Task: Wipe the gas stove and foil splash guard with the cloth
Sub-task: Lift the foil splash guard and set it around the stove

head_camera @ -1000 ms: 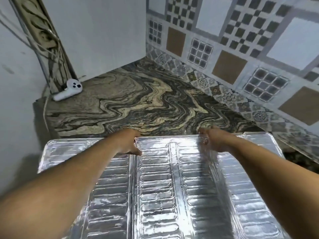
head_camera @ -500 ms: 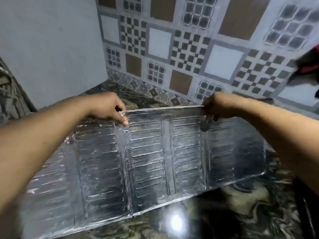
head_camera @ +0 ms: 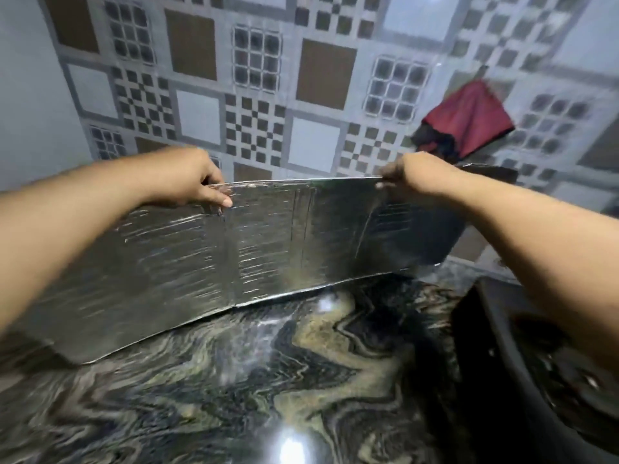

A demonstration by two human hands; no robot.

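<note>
Left hand (head_camera: 192,177) pinching the top edge of the foil splash guard (head_camera: 268,239), thumb on the near face, other fingers behind. Guard held upright, slightly tilted, above the swirled marble counter (head_camera: 268,380), in front of the patterned tile wall (head_camera: 261,95); whether its lower edge touches the counter, cannot tell. Right hand (head_camera: 413,174) closed on the same top edge, farther right. Red cloth (head_camera: 469,118) hanging on the wall behind that hand. Dark, blurred stove (head_camera: 536,380) at far right on the counter.
</note>
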